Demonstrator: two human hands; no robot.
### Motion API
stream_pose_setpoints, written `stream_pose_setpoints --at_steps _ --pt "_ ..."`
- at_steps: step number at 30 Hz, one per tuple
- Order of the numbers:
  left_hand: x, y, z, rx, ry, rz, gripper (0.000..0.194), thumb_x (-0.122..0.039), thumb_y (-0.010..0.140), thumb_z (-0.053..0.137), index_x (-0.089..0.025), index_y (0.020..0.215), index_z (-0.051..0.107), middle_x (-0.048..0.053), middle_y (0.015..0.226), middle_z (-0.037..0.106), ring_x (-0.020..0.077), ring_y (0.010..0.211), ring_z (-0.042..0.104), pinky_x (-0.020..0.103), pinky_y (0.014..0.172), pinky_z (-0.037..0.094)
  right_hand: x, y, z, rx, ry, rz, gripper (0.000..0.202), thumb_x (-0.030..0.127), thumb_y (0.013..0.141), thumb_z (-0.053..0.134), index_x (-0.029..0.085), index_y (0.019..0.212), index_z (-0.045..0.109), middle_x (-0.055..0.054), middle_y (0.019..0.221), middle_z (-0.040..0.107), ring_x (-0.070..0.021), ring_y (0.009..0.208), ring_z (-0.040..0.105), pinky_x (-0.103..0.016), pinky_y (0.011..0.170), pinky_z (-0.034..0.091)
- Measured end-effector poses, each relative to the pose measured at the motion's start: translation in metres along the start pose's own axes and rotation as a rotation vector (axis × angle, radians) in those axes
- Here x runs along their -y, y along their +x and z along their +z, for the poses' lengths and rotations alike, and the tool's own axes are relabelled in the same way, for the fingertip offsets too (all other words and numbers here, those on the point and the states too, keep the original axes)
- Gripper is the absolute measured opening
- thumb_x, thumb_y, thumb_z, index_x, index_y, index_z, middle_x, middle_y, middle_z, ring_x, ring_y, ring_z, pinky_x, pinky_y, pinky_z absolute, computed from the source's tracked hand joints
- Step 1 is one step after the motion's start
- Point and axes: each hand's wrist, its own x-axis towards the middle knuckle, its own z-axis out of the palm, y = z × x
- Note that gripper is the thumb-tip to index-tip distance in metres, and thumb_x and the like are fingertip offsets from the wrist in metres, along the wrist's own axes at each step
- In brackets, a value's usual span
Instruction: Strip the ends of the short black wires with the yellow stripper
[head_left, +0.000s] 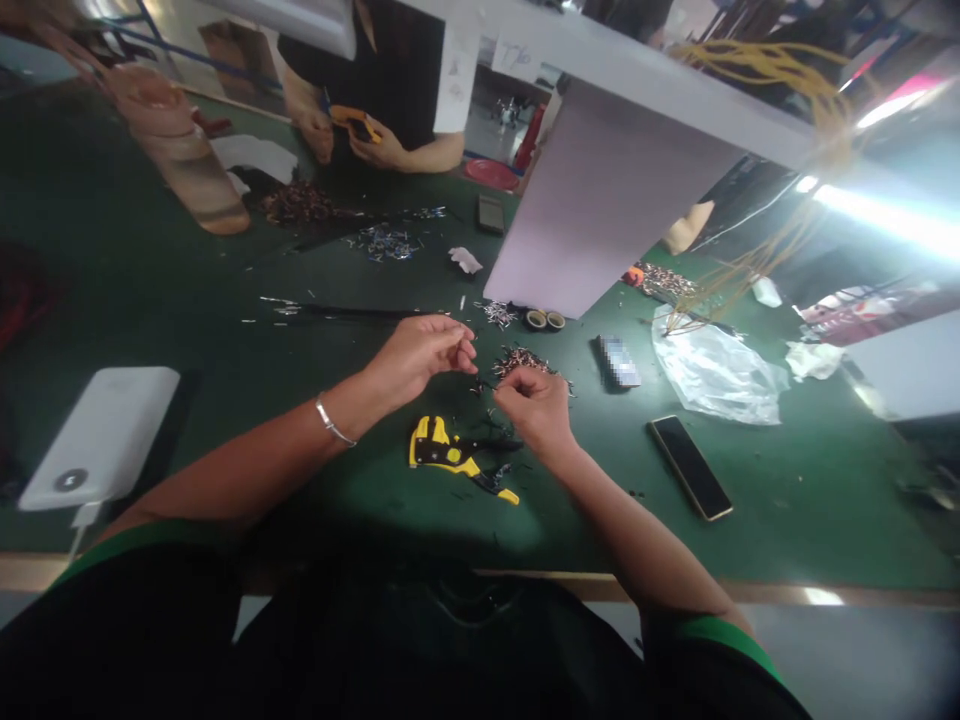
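My left hand (429, 358), a silver bracelet at its wrist, is closed with thumb and fingertips together; what it pinches, if anything, is too small to make out. My right hand (538, 408) is closed just to the right, its fingertips on a short black wire (487, 384) that points toward my left hand. Behind my right hand lies a pile of small copper-tipped pieces (523, 360). Below both hands, a yellow and black wire stripper (448, 455) rests on the green table (337, 520). Long black wires (352, 312) with bare ends stretch out behind my left hand.
Beyond stand a pale panel (600, 190), two tape rolls (545, 320) and silver terminals (496, 315). A phone (690, 467) and plastic bag (716, 370) lie right; a white power bank (101, 435) and bottle (187, 160) left. Across the table, a person holds an orange tool (355, 124).
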Motion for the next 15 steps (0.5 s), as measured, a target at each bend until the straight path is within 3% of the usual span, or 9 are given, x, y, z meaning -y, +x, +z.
stream_pose_setpoints --at_steps 2,4,5,7,8,11,15 --pt "0.002 0.003 -0.003 -0.06 0.232 0.014 0.016 -0.024 0.082 0.057 -0.014 0.072 0.063 0.006 0.065 0.065 0.0116 0.054 0.058 0.029 0.058 0.052 -0.004 0.0 -0.003 -0.02 0.012 0.055 0.016 0.023 0.062 0.055 0.018 0.047 0.053 0.005 0.044 0.047 -0.0093 0.045 0.038 -0.023 0.046 0.031" --pt "0.002 0.0 -0.002 -0.169 0.512 0.21 0.022 -0.027 0.085 0.053 -0.014 0.072 0.065 0.006 0.065 0.066 0.013 0.055 0.058 0.029 0.056 0.05 -0.009 0.0 -0.006 -0.012 -0.004 0.112 0.016 0.023 0.062 0.056 0.018 0.046 0.053 0.005 0.042 0.046 -0.0094 0.044 0.038 -0.023 0.045 0.03" --pt "0.001 -0.004 0.0 -0.171 0.662 0.358 0.022 -0.027 0.086 0.053 -0.015 0.076 0.067 0.006 0.071 0.068 0.0142 0.064 0.062 0.03 0.064 0.052 -0.011 0.001 -0.007 0.007 -0.005 0.136 0.016 0.023 0.062 0.056 0.018 0.046 0.054 0.005 0.04 0.046 -0.0095 0.043 0.039 -0.023 0.044 0.03" --pt "0.001 -0.013 0.006 -0.071 0.867 0.629 0.019 -0.025 0.087 0.053 -0.017 0.087 0.071 0.007 0.09 0.072 0.0175 0.086 0.065 0.034 0.083 0.051 -0.013 0.0 -0.009 0.057 0.033 0.174 0.016 0.023 0.061 0.057 0.018 0.047 0.055 0.006 0.038 0.046 -0.0093 0.04 0.039 -0.023 0.042 0.029" --pt "0.002 -0.016 0.009 0.03 0.917 0.696 0.02 -0.023 0.087 0.052 -0.018 0.09 0.071 0.007 0.098 0.073 0.0181 0.093 0.065 0.034 0.087 0.049 -0.013 -0.001 -0.01 0.083 0.07 0.19 0.015 0.022 0.061 0.057 0.018 0.047 0.056 0.006 0.038 0.046 -0.0091 0.039 0.039 -0.022 0.041 0.029" --pt "0.008 -0.02 0.015 0.244 0.954 0.644 0.021 -0.02 0.085 0.053 -0.018 0.092 0.072 0.006 0.101 0.073 0.0179 0.095 0.066 0.033 0.087 0.049 -0.008 -0.004 -0.015 0.134 0.205 0.256 0.013 0.022 0.061 0.058 0.017 0.048 0.058 0.006 0.035 0.047 -0.0081 0.035 0.039 -0.021 0.038 0.029" --pt "0.01 -0.018 0.018 0.321 0.857 0.402 0.019 -0.018 0.08 0.054 -0.017 0.08 0.073 0.002 0.072 0.071 0.0124 0.067 0.063 0.024 0.066 0.048 -0.001 -0.005 -0.023 0.166 0.402 0.301 0.012 0.019 0.061 0.057 0.017 0.05 0.061 0.005 0.034 0.05 -0.0072 0.03 0.039 -0.019 0.032 0.026"
